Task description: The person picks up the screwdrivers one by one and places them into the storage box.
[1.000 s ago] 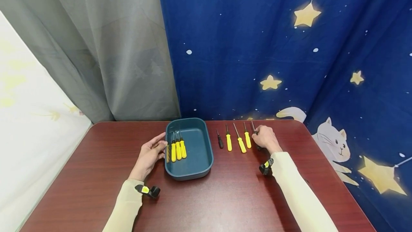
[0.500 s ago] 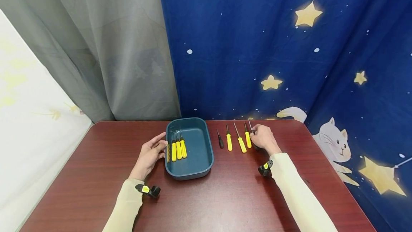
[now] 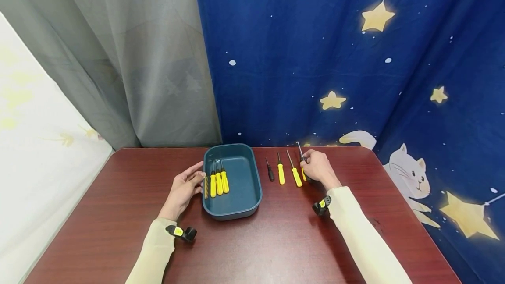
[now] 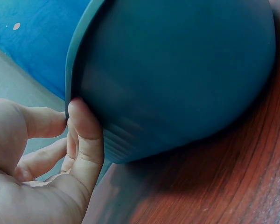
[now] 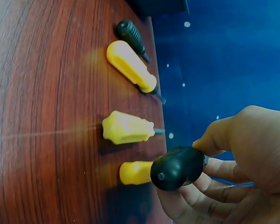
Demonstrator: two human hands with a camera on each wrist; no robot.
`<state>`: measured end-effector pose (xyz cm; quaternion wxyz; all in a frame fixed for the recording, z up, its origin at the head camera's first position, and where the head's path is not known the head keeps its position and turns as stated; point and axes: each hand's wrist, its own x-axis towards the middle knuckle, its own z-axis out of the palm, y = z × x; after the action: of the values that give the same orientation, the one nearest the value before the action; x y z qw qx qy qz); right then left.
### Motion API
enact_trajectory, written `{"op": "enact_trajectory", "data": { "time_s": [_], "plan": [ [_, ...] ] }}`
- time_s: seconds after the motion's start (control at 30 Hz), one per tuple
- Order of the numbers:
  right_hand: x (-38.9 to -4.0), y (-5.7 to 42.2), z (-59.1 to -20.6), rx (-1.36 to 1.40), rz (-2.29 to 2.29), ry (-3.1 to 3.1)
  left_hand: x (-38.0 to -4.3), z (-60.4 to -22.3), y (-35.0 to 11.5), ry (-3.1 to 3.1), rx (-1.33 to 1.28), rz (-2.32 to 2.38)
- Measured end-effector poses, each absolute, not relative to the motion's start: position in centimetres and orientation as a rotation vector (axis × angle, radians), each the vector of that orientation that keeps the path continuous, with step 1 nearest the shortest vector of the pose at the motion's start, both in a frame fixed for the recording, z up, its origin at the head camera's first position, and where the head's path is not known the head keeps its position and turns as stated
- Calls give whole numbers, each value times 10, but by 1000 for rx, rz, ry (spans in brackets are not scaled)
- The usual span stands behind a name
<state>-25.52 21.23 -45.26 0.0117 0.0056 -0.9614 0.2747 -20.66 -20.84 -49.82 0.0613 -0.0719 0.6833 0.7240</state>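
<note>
My left hand [image 3: 183, 192] pinches the left rim of a dark teal box [image 3: 242, 204]; in the left wrist view, thumb and fingers meet over the edge of the box [image 4: 177, 70]. Inside lie three yellow-handled screwdrivers [image 3: 218, 185], side by side along the left wall. My right hand [image 3: 318, 168] grips a screwdriver with a black handle [image 5: 177, 169], its shaft angled up and away. It hovers over a yellow-handled screwdriver [image 5: 134, 172], partly covering it. Further left on the table lie two more yellow-handled screwdrivers [image 3: 296, 177] and a small black screwdriver [image 3: 270, 173].
The reddish-brown table [image 3: 252, 249] ends at a back edge close behind the tools. A blue curtain [image 3: 276, 78] with stars and a grey curtain [image 3: 169, 78] hang beyond it. White cloth [image 3: 39, 143] hangs at the left.
My right hand has raised the black-handled screwdriver and moved it left, from its place at the right end of the row to over the neighbouring yellow one. The left hand stays still.
</note>
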Motion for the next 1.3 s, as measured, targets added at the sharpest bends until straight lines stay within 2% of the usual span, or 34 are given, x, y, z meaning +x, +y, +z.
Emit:
{"op": "enact_trajectory", "data": {
  "time_s": [0.7, 1.3],
  "plan": [
    [-249, 183, -439, 118, 956, -2959, -206, -496, -209, 2064, -216, 2190],
    [-245, 159, -430, 205, 859, -2938, -205, -496, -209, 2076, -199, 2183]
  ]
}}
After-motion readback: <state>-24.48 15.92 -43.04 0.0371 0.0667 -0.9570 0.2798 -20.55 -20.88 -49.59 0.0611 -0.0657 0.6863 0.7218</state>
